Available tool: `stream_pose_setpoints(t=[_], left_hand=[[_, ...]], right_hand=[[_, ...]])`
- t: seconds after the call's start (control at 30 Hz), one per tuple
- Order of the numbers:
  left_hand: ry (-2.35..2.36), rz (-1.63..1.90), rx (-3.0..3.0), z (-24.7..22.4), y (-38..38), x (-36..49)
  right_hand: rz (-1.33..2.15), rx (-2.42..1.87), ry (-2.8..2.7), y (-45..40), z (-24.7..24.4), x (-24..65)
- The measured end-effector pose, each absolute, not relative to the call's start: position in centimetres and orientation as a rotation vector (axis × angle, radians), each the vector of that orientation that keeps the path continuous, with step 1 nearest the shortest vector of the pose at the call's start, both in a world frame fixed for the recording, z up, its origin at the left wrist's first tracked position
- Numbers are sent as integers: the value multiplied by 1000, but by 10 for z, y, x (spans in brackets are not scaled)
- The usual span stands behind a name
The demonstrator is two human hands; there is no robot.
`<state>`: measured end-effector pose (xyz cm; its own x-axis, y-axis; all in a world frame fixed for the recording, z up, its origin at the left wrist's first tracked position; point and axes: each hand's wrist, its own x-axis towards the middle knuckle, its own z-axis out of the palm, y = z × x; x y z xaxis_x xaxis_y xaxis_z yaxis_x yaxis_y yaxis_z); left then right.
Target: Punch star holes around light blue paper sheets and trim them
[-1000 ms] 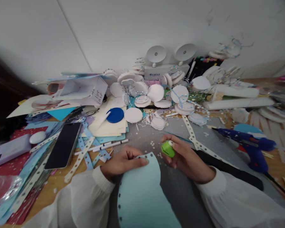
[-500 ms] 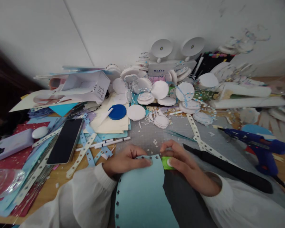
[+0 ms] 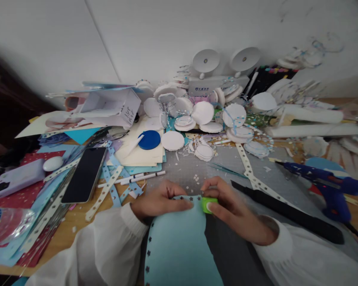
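A cluttered wooden table [image 3: 77, 220] carries a grey cutting mat [image 3: 223, 167], and on it lies a wavy-edged light blue paper sheet [image 3: 179, 246] with small star holes along its border. Well off to the right rests a blue glue gun [image 3: 325, 184]; a black smartphone [image 3: 85, 174] lies to the left. The left hand [image 3: 159, 200] pins the sheet's top edge flat, fingers pressed down. The right hand [image 3: 229, 206] grips a small green paper punch [image 3: 208, 204] set against that same edge.

The far grey box [image 3: 208, 85] bears a blue logo, and the white carton [image 3: 113, 108] handwriting; neither is legible.
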<state>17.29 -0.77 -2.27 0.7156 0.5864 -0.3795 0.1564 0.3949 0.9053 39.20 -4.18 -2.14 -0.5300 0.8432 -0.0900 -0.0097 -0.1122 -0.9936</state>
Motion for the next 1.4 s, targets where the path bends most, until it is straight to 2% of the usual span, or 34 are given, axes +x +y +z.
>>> stream_pose_setpoints(t=[0.43,0.63,0.83,1.13,1.4], left_hand=[[708,322,1250,-20,-8,178],[646,337,1351,-16,-6,180],[642,354,1319,-16,-9,183],[636,389,1391,-17,-9,184],[637,419,1436,-18,-11,187]], right_hand=[[1902,-950,-1338,-36,-17,390],[1961,-839,-1490,-39,-22,392],[1866,-898,-1648,-40,-18,394],[1894,-895,-1594,-39,-21,389],[1760,-1195,-1777,-37,-16,391]])
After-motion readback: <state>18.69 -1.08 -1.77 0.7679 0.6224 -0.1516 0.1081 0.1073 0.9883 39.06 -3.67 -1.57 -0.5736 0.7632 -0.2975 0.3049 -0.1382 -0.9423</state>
